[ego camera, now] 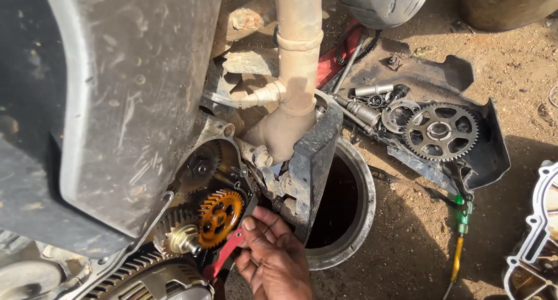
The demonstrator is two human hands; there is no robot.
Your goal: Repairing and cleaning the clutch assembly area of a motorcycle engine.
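Head view: one hand (273, 259) at bottom centre, fingers curled around red-handled pliers (229, 250), gripping them; which hand it is can't be told for sure, looks like the right. Pliers' tip sits just beside the orange gear (220, 214) inside the open engine case (197, 160). Silver toothed gear with shaft (181, 237) touching orange gear's left side. Dusty grey body panel (116, 102) covers upper left. Beige exhaust pipe (297, 61) comes down at centre. Black round drain pan (349, 218) right of hand on dirt ground. Black plastic cover (488, 154) at right holds a steel sprocket (442, 131) and sockets (372, 90). Green-handled screwdriver (460, 230) lies near it. Other hand not visible.
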